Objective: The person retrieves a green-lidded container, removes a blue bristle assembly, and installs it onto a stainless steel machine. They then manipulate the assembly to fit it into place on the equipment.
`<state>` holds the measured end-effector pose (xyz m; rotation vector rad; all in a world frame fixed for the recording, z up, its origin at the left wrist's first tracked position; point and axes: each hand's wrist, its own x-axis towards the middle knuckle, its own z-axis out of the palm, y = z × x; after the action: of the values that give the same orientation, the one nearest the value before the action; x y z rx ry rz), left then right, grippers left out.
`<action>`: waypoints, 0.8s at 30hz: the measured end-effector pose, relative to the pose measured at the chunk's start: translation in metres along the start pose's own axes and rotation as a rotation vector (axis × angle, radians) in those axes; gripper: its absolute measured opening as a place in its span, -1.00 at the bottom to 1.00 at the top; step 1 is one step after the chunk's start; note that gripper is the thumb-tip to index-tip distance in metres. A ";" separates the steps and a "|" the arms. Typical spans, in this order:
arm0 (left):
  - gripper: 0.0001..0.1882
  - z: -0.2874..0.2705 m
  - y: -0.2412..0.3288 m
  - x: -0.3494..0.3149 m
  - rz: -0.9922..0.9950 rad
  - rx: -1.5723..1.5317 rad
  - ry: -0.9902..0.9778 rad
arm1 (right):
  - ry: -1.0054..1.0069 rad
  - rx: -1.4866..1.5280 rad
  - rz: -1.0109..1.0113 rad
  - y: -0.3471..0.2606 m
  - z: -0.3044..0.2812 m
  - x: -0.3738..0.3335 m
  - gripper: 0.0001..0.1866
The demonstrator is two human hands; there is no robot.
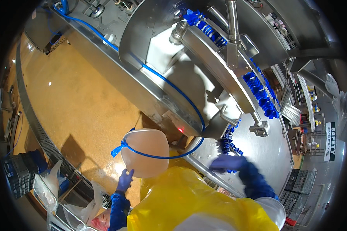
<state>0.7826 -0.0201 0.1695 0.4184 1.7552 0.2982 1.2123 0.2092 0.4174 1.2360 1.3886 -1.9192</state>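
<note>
My left hand [125, 180] is in a blue glove, its fingers apart at the lower left edge of a pale, translucent rounded tub or panel [145, 154]. Whether the fingers touch that edge, I cannot tell. A blue knotted strip [118, 149] sits at the tub's left side, and a blue hose [196, 111] loops across its front. Over on the right, my right hand [227, 163], gloved too, is smeared by motion above the steel table [258, 150]. It is close to a row of blue toothed pieces [228, 142] and hides part of them.
A large steel machine with a curved arm [219, 61] and blue toothed rows [262, 92] fills the upper right. Black crates [17, 173] and plastic-lined bins [46, 188] stand lower left. More crates [297, 188] are at the right. A drain grating [38, 131] crosses the orange floor.
</note>
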 end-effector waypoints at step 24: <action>-0.73 -0.085 0.093 0.181 0.866 0.965 0.292 | 0.379 0.491 0.093 0.084 0.143 0.355 -0.68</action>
<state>0.6760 0.1445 0.0674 1.9224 1.8196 0.0841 1.0483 0.0923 0.0808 1.9405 1.0194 -2.1070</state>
